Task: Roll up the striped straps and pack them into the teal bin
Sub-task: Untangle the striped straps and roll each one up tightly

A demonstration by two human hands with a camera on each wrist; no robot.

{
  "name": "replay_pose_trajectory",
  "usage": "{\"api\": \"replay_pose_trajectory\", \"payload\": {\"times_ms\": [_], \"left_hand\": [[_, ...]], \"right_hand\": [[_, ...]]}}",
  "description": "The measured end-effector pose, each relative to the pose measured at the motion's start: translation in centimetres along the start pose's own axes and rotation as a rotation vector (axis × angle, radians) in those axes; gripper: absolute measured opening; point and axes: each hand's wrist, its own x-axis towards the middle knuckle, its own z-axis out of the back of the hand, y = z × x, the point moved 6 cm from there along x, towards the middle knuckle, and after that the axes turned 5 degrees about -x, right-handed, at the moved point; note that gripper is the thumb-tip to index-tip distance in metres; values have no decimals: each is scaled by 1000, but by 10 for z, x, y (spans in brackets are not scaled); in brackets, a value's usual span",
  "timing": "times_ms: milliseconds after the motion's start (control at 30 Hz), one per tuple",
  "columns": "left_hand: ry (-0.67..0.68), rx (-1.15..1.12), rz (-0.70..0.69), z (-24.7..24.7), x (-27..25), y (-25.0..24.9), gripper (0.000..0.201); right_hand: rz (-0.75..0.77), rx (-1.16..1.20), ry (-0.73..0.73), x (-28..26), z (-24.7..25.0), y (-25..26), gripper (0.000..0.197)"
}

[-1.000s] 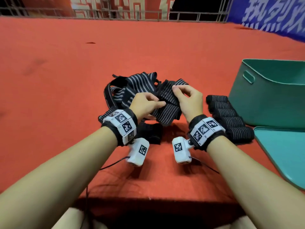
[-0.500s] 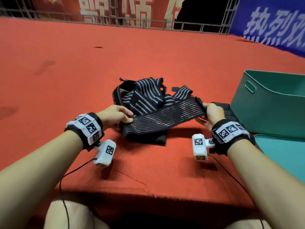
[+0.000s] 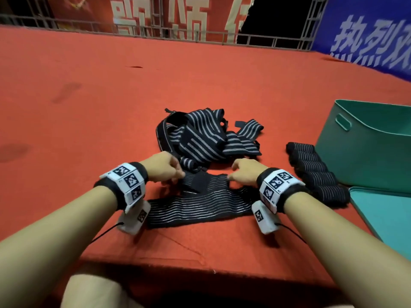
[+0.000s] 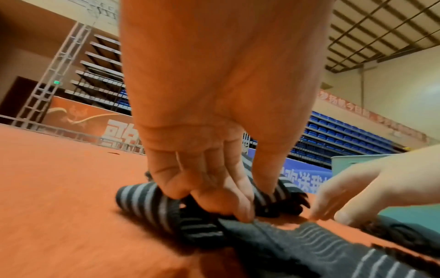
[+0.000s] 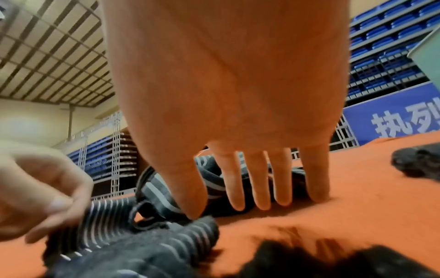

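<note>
One black strap with thin white stripes (image 3: 200,207) lies flat across the red table (image 3: 111,107) between my wrists, its far part folded over. My left hand (image 3: 178,175) pinches that folded part with curled fingers, as the left wrist view shows at the left hand (image 4: 226,208) on the strap (image 4: 273,238). My right hand (image 3: 231,176) has straight fingers pointing down. In the right wrist view its thumb tip (image 5: 195,216) rests on the strap's edge (image 5: 142,244). Behind lies a pile of loose striped straps (image 3: 200,134). The teal bin (image 3: 367,152) stands at the right.
Several rolled straps (image 3: 315,172) lie in a row against the bin's left wall. A flat teal lid (image 3: 389,214) lies in front of the bin. The table's front edge (image 3: 178,263) runs just below my wrists. A railing and banners stand far behind.
The strap, held stretched in the air between both hands, now lies flat on the table. Both hands have come together at its far folded part.
</note>
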Motion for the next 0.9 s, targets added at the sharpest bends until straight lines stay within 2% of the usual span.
{"api": "replay_pose_trajectory", "payload": {"times_ms": [100,167,233,333,433,500,567,667,733,800,833,900], "left_hand": [[-51,-117,27,-11,7,-18,24],[-60,-50,78,-23,9,-24,31],[-118,140,95,-31,12,-28,41],[-234,364,82,-40,9,-36,55],[-259,389,73,-51,9,-39,48],[-234,347,75,-56,11,-34,42],[-228,359,13,-58,12,-38,42],[-228,400,-237,-65,14,-59,60],[-114,389,-325,-77,18,-71,68],[-10,410,-306,-89,24,-73,70],[-7,443,-287,-91,27,-73,69],[-98,507,-286,-88,27,-77,62]], "right_hand": [[247,-78,192,5,-18,15,69],[282,-75,251,12,-29,19,76],[211,-44,250,12,-26,6,70],[-34,-63,258,-11,-11,-33,30],[-52,-4,219,-22,-18,-53,18],[-64,130,183,-19,-26,-58,17],[-57,223,176,-18,-29,-63,19],[-66,315,160,-20,-26,-66,21],[-91,335,179,-24,-27,-63,21],[-123,271,216,-30,-26,-61,38],[-145,207,231,-34,-24,-61,48],[-181,61,233,-41,-21,-64,60]]}}
